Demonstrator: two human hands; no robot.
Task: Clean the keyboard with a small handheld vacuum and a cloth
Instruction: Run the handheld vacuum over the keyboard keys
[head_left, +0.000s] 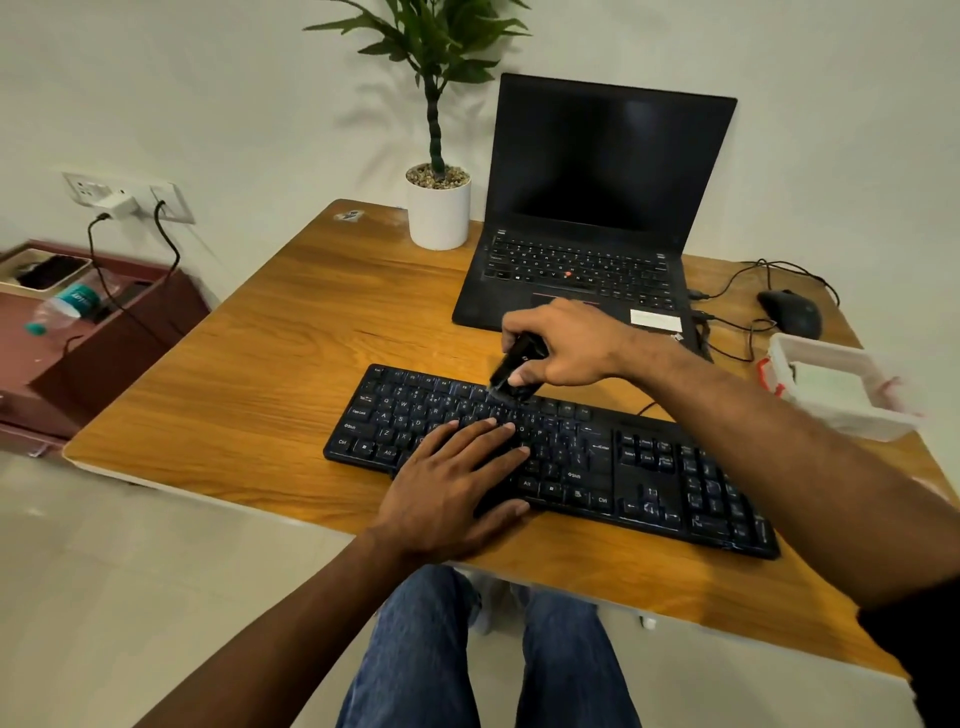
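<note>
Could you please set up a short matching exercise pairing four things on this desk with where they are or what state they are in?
Things:
1. handheld vacuum
2. left hand
3. laptop
4. mouse

Places or states:
A. open, screen dark
B. flat on the keyboard
C. gripped in the right hand
D. far right of the table, beside cables

Pairs: 1-C, 2-B, 3-A, 4-D

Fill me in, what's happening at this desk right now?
A person is cleaning a black keyboard on a wooden desk. The right hand grips a small black handheld vacuum, nozzle down on the upper key rows near the middle. The left hand lies flat on the keys, steadying the board. An open laptop with a dark screen, a mouse and a potted plant sit behind. No cloth is clearly visible.
</note>
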